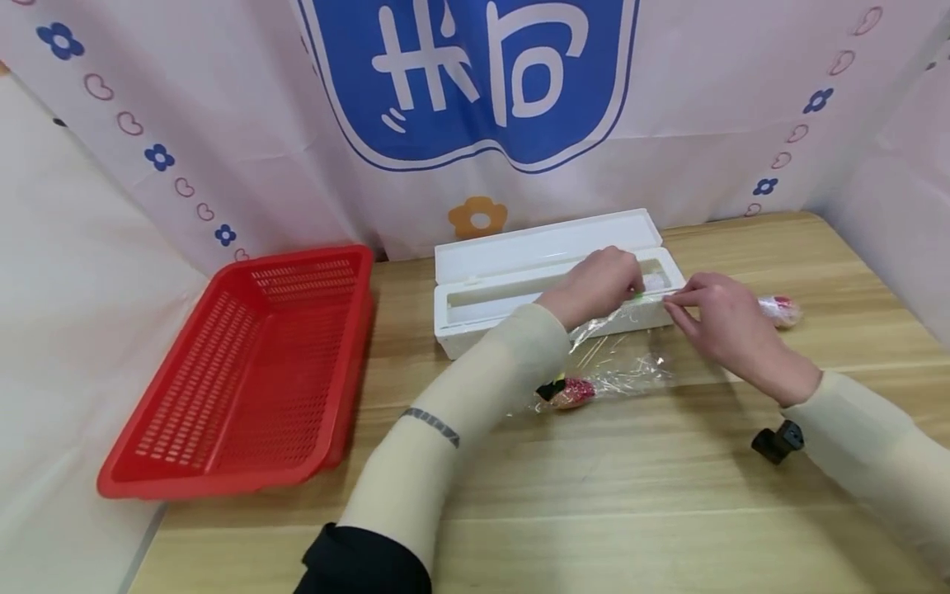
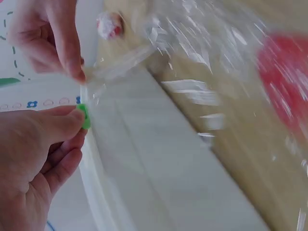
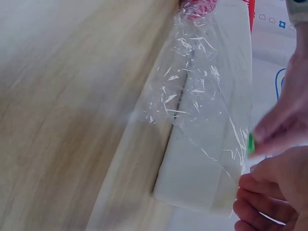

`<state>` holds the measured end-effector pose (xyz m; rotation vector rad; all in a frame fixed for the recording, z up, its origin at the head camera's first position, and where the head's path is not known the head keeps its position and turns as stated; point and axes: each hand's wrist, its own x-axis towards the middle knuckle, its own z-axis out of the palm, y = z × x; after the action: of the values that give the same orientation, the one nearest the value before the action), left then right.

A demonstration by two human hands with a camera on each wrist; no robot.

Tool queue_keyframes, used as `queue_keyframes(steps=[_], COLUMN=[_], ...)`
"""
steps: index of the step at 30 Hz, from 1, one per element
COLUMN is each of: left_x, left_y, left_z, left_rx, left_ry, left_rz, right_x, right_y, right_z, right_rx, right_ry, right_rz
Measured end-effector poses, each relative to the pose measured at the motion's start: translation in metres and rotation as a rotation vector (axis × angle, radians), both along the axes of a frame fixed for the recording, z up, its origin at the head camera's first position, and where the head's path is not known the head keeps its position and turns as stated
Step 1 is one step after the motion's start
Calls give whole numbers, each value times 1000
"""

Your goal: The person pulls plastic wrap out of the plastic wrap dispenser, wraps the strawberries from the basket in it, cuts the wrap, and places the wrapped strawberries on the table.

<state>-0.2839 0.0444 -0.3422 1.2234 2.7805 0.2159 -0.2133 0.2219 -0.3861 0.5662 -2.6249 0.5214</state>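
Observation:
A long white cling film dispenser box (image 1: 475,337) stands on the table with its lid (image 1: 549,247) raised. My left hand (image 1: 597,285) is over its front edge and pinches a small green slider (image 2: 84,116) between thumb and fingertips. Near the box's right end, my right hand (image 1: 731,322) pinches the edge of the clear film (image 3: 197,91) between thumb and forefinger. The film hangs down over the box front onto the table. By its lower end lies a red, dark-tipped object (image 1: 577,393), its kind unclear. Right of my right hand lies a film-wrapped red-and-white piece (image 1: 781,311).
A red plastic basket (image 1: 345,363) with slotted sides stands on the left of the wooden table (image 1: 594,511). Behind the box hangs a printed cloth (image 1: 416,194). A small black device (image 1: 778,441) sits at my right wrist.

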Motion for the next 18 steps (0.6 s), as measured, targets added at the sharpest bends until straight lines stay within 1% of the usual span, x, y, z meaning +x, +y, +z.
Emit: queue_keyframes(steps=[3, 6, 11, 14, 18], left_x=[3, 6, 11, 14, 16], left_y=[-21, -45, -89, -111, -135], left_z=[4, 9, 20, 25, 31], left_rx=[-8, -14, -44, -70, -132], left_ry=[-16, -46, -104, -130, -137], left_rz=[-9, 11, 64, 109, 166], right_x=[1, 1, 1, 1, 1], right_y=[0, 0, 0, -1, -3], right_z=[2, 4, 8, 9, 11], right_rx=[12, 24, 48, 57, 66], right_ry=[-29, -51, -95, -106, -124], right_rz=[-9, -7, -18, -15, -16])
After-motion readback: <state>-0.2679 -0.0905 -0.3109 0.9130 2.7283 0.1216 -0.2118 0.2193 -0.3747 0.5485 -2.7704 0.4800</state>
